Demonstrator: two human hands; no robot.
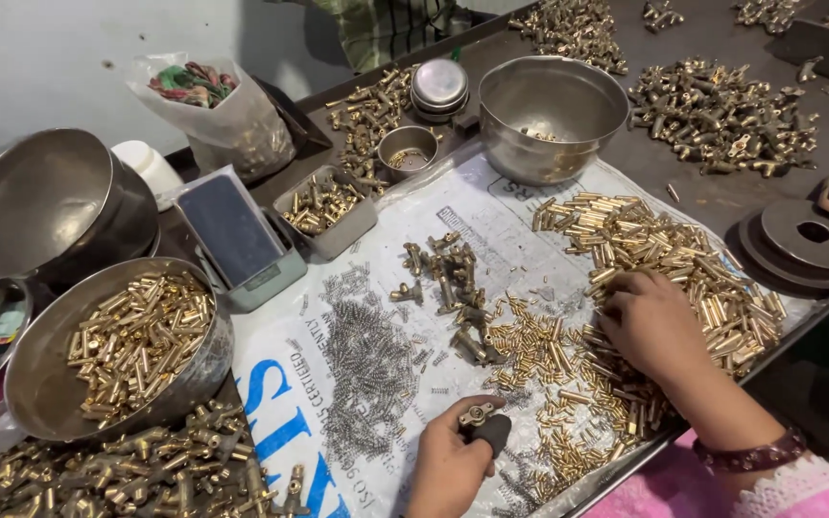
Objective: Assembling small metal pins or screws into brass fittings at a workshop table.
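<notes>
Left hand grip holds brass fitting; right hand (grip unclear) on brass tubes.

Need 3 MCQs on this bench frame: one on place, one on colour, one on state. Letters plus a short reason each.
1. Where does the pile of small grey springs lie?
A. In the large steel bowl
B. On the printed white sheet
C. On the dark discs

2. What colour are the short tubes in the steel bowl at left?
A. Brass-gold
B. Black
C. Red

3. What is the left hand doing?
A. Resting flat and empty
B. Lifting a bowl
C. Holding a small brass fitting on a dark piece

Key:
1 B, the springs are spread on the sheet, left of the brass parts.
2 A, they shine golden.
3 C, the fingers pinch the fitting, while the right hand rests on the brass tube pile.
</notes>
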